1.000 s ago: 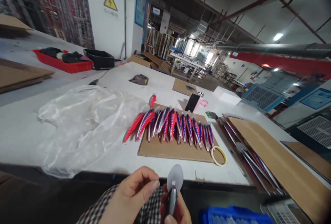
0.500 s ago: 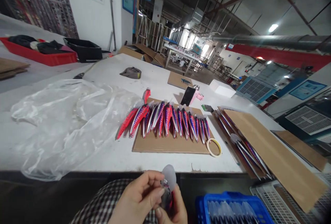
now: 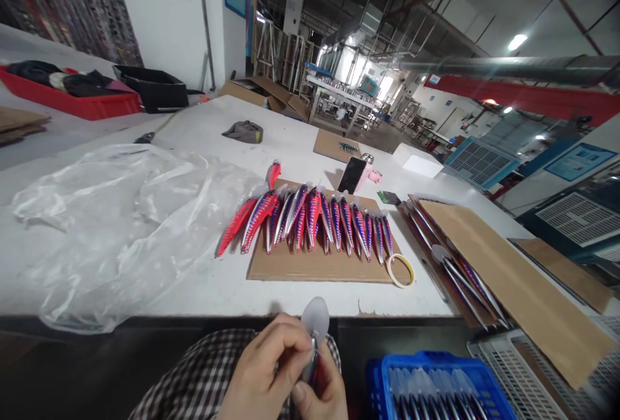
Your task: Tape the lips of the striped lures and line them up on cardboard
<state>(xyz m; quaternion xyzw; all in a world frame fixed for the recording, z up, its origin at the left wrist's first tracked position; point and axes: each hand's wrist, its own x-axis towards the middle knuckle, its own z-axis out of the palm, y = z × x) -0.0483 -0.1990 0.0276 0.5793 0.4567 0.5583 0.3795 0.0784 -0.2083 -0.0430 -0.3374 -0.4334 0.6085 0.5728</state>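
Observation:
Just below the table's front edge, both hands hold one fishing lure, its clear rounded lip pointing up. My right hand is closed around the body, which is mostly hidden by the fingers. With thumb and fingertips, my left hand pinches at the base of the lip; any small part between those fingertips cannot be made out. Beyond the hands, a row of red, purple and silver lures lies side by side on a cardboard sheet. A roll of tape rests at that sheet's right corner.
Crumpled clear plastic covers the table's left part. At lower right stands a blue basket of lures, lips up. Cardboard strips with more lures overhang the right edge. A phone leans behind the row.
The lure has turned slightly, so its lip faces me more fully. My left fingers have shifted a little right, near the lip's base. The view has tipped slightly.

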